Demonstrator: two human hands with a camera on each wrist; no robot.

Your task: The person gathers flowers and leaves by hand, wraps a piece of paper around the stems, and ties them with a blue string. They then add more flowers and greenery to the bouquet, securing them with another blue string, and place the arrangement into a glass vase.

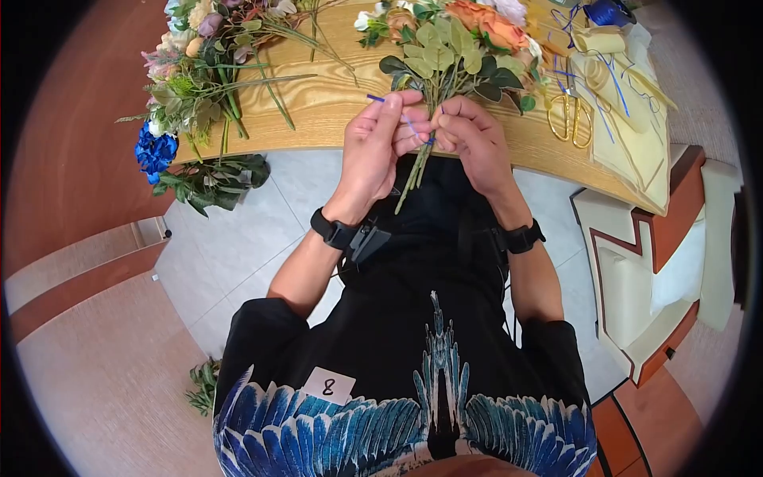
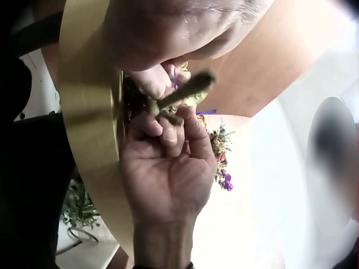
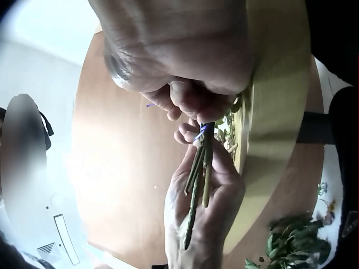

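Observation:
A bouquet of green leaves (image 1: 441,49) and orange flowers (image 1: 497,28) hangs its stems (image 1: 415,179) past the table's near edge. Blue ribbon (image 1: 431,141) circles the stems, also visible in the right wrist view (image 3: 201,132). The left hand (image 1: 372,147) pinches a ribbon strand between thumb and index finger, its end (image 1: 375,98) sticking out; its other fingers lie by the stems. Curled fingers of the right hand (image 1: 477,147) grip the stems just above the tie. Stem ends (image 2: 188,89) point at the left wrist camera. Fingertips partly hide the binding.
Loose flowers and cut stems (image 1: 226,87) lie on the table's left, with a blue flower (image 1: 156,149) at its edge. Gold scissors (image 1: 570,119), wrapping paper (image 1: 632,135) and a ribbon spool (image 1: 609,13) are at right. Greenery (image 1: 218,181) shows below the table edge.

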